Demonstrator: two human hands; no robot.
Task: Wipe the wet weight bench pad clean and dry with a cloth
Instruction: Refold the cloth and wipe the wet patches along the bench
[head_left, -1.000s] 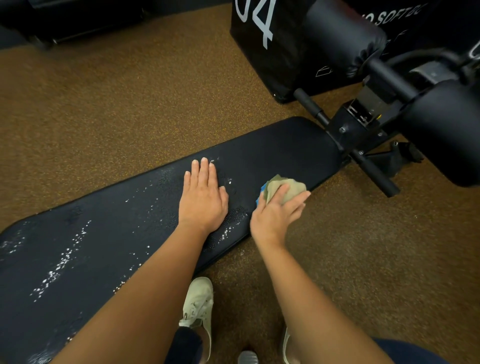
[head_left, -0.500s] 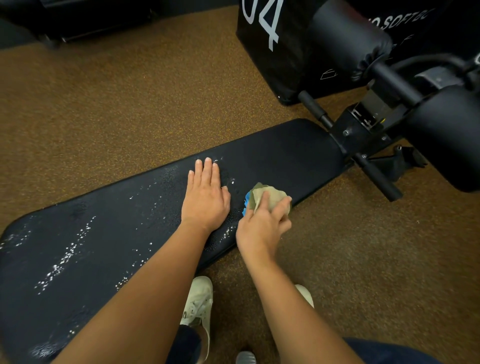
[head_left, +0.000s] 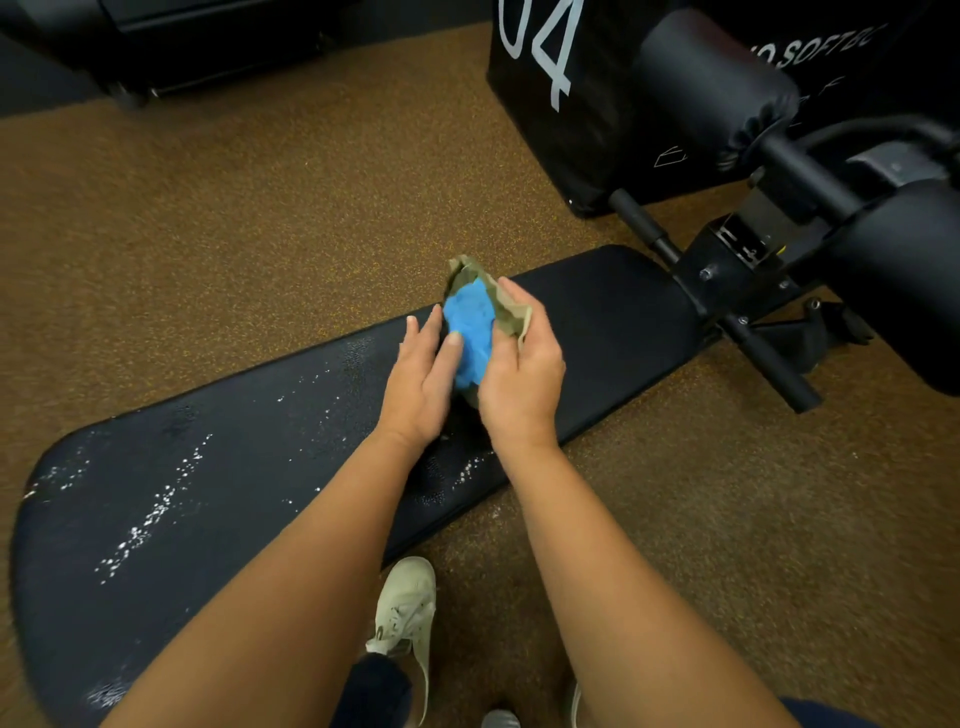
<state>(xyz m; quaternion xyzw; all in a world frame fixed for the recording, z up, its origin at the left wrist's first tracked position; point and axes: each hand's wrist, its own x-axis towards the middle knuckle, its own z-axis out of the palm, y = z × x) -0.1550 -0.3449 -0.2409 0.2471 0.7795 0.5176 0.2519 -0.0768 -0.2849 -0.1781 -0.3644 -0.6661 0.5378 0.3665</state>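
Observation:
The long black bench pad runs from lower left to upper right. White water droplets speckle its left half and the strip near its front edge; the right end looks dry. Above the pad's middle I hold up the cloth, blue on the side facing me and olive on the outside. My right hand grips its right edge with the thumb on top. My left hand is against its left side, thumb pressed on the blue face and fingers behind it.
The bench's black frame with foam leg rollers and a bar juts in at the upper right. Behind it stands a black soft box with white numbers. My white shoe rests on the brown speckled floor under the pad's front edge.
My right hand has lifted the cloth off the pad and turned its blue side up. My left hand has left the pad and come up against the cloth.

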